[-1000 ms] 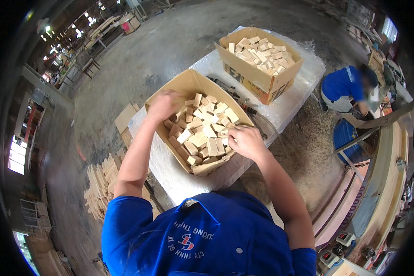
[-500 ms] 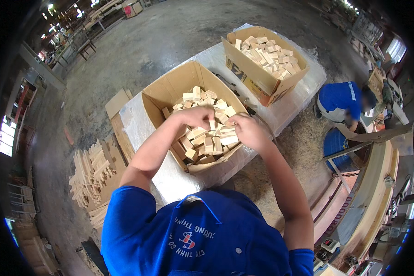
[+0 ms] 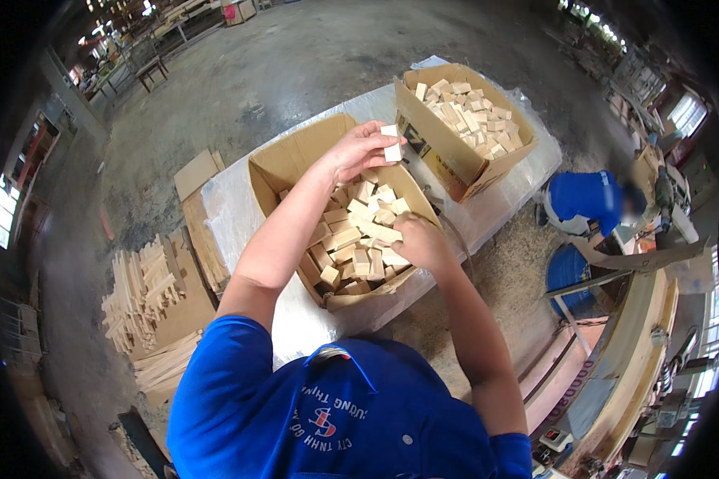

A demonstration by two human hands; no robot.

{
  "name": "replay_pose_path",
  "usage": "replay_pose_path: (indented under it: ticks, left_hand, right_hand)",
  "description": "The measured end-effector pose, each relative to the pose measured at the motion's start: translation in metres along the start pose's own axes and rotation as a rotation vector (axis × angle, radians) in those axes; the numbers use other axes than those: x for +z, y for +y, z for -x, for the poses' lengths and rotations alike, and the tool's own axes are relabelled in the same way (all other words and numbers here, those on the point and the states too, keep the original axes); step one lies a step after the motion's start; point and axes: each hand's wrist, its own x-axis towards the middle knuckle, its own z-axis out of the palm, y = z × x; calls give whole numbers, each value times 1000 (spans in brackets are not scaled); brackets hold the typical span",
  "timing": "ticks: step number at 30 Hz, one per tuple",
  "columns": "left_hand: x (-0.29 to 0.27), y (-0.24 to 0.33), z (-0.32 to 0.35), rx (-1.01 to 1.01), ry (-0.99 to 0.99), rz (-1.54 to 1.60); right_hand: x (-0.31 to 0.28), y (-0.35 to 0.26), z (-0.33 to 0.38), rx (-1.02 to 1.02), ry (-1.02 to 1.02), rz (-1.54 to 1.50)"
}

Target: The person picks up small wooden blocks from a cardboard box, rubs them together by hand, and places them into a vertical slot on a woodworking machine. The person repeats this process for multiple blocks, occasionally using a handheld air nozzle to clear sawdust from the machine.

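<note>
Raised over the far right side of the near cardboard box (image 3: 291,164), my left hand (image 3: 358,150) pinches a small pale wooden block (image 3: 391,145) between thumb and fingers. My right hand (image 3: 423,241) is down inside the same box at its right side. Its fingers are curled at the end of a longer wooden block (image 3: 380,231), and the fingertips are partly hidden among the pieces. Loose wooden blocks (image 3: 343,238) lie jumbled in this box, turned every way.
Beyond to the right, a second cardboard box (image 3: 447,164) full of blocks shares the plastic-wrapped table (image 3: 303,319). Wood strips (image 3: 144,287) are piled at the left. A person in blue (image 3: 583,195) bends by a blue drum (image 3: 569,275) at the right.
My left hand has risen out of the pile toward the box's far right side, bringing up a wooden block. My right hand has stayed low in the box, shifting slightly.
</note>
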Motion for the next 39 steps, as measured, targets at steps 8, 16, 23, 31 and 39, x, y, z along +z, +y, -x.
replay_pose_path:
  ticks: [8,16,23,31,39]
  left_hand:
    - [-8,-21,-4,-37,-34,223]
    - [18,-25,8,-113,-57,343]
    - [40,-28,32,-232,-99,305]
    - [44,-51,25,-270,-203,122]
    - [44,-48,19,-288,-208,231]
  right_hand:
    - [-23,-5,9,17,320,-381]
    - [-27,4,21,-32,553,-513]
    - [-36,22,20,-134,791,-589]
    - [-34,25,20,-127,768,-644]
    - [-31,24,19,-96,737,-641]
